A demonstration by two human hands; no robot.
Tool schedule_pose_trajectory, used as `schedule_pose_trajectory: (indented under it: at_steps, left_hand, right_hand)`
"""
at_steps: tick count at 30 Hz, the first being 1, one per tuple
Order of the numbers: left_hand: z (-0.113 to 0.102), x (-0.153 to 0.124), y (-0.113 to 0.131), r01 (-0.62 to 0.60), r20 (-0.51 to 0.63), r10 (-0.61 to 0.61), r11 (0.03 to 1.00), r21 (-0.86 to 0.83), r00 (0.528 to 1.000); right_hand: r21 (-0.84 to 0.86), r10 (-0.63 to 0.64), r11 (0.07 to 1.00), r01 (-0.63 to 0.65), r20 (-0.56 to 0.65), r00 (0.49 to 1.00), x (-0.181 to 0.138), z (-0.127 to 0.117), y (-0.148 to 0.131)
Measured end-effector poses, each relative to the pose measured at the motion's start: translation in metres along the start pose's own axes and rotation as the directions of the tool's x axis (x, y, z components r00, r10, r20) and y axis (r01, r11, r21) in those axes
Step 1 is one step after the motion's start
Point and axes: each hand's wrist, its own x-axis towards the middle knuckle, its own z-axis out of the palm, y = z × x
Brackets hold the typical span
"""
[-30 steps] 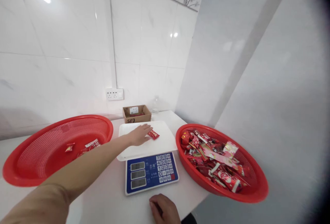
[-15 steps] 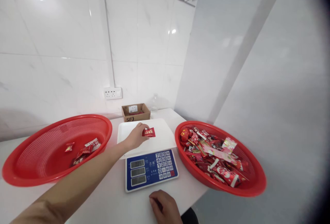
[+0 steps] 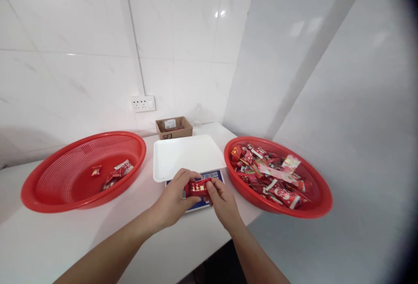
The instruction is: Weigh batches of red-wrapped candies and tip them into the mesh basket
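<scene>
Both hands hold one small red wrapped candy (image 3: 198,187) with gold lettering, above the front of a digital scale (image 3: 211,175). My left hand (image 3: 176,197) is closed on its left end, and my right hand (image 3: 222,200) pinches its right end. Behind them lies the scale's white pan (image 3: 186,155) with nothing on it. The hands cover most of the scale's blue keypad and displays. On the right, a red basket (image 3: 318,210) is heaped with wrapped candies (image 3: 271,170). A second red basket (image 3: 35,192) at left holds several wrapped pieces (image 3: 118,171).
At the back of the white table (image 3: 156,253) stands a small cardboard box (image 3: 176,133), with a clear bottle (image 3: 198,116) beside it. A wall socket (image 3: 143,103) is on the tiled wall. Another wall closes in behind the right basket.
My left hand has brought the red candy from over the white pan toward me. My right hand has risen from the table's front and now grips the candy too. The view has shifted slightly.
</scene>
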Motion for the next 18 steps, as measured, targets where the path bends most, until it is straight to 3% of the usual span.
schedule_pose_trajectory:
  at_steps: [5, 11, 15, 18]
  left_hand:
    - [-0.001, -0.004, 0.000, 0.163, 0.017, -0.164, 0.961, -0.223, 0.986]
    - [-0.003, -0.002, 0.004, 0.201, 0.031, -0.199, 0.973, -0.110, 0.980]
    - [-0.005, -0.006, 0.006, 0.169, -0.019, -0.170, 0.985, -0.038, 0.985]
    - [-0.022, -0.013, -0.005, 0.140, -0.098, -0.130, 0.985, 0.104, 0.987]
  right_hand:
    - [-0.101, -0.031, 0.995, 0.025, -0.055, 0.998, -0.001, 0.002, -0.012]
    - [-0.096, -0.015, 0.995, 0.010, -0.048, 0.999, -0.002, 0.003, -0.017]
    - [-0.056, 0.022, 0.998, -0.023, -0.016, 1.000, -0.002, 0.010, -0.017]
    - [-0.049, 0.038, 0.998, -0.034, 0.066, 0.997, -0.005, 0.009, -0.017]
